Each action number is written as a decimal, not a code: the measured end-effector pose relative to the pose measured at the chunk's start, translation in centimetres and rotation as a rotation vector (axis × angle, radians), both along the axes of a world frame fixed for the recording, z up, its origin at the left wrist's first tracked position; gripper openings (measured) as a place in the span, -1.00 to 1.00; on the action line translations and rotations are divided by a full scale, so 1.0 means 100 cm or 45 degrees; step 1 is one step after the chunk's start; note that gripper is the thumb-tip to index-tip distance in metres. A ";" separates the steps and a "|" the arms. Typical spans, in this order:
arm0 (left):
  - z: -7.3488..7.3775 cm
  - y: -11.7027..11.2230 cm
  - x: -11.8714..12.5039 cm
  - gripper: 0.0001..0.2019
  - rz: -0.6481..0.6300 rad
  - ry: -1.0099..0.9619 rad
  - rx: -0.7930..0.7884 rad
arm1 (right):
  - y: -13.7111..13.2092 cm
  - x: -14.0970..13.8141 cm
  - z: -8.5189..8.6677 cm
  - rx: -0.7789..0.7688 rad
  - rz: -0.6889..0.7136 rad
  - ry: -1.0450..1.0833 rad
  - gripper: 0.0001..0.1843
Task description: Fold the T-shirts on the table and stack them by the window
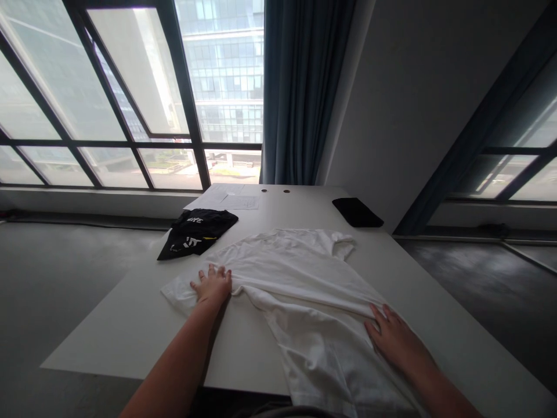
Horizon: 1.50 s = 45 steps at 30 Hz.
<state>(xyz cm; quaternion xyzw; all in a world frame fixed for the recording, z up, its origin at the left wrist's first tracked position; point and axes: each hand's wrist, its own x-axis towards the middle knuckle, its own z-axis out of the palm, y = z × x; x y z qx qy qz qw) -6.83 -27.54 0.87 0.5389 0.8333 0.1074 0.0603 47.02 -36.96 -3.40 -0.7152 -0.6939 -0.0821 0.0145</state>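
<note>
A white T-shirt (304, 267) lies spread over the table, wrinkled, its lower part reaching the near edge by my body. My left hand (212, 285) rests on the shirt near its left sleeve, fingers spread and pressing down on the cloth. On the right side of the shirt lies my right hand (394, 334), with its fingers stretched out over a long fold that runs across the fabric. Neither hand has cloth gripped in it.
A black garment with white print (198, 229) sits at the table's left side. Paper sheets (241, 201) lie behind it. A folded black cloth (357, 212) is at the back right of the white table (130, 325). Windows and a blue curtain (304, 93) stand beyond.
</note>
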 end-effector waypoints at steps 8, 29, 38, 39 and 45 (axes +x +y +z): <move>0.007 -0.003 0.004 -0.50 -0.108 0.155 0.192 | -0.005 -0.012 0.076 -0.516 -0.064 0.199 -0.57; -0.012 0.004 0.016 -0.44 -0.282 0.196 0.061 | 0.148 -0.013 0.079 -0.153 -0.246 0.047 -0.51; 0.002 0.001 0.025 -0.46 -0.239 0.250 0.204 | 0.148 0.010 0.095 -0.370 -0.419 0.005 -0.55; 0.004 -0.001 0.027 -0.46 -0.247 0.261 0.234 | 0.150 0.007 0.095 -0.327 -0.357 -0.002 -0.55; 0.008 -0.003 0.033 -0.43 -0.213 0.233 -0.043 | 0.167 -0.032 0.064 -0.138 0.234 0.052 -0.37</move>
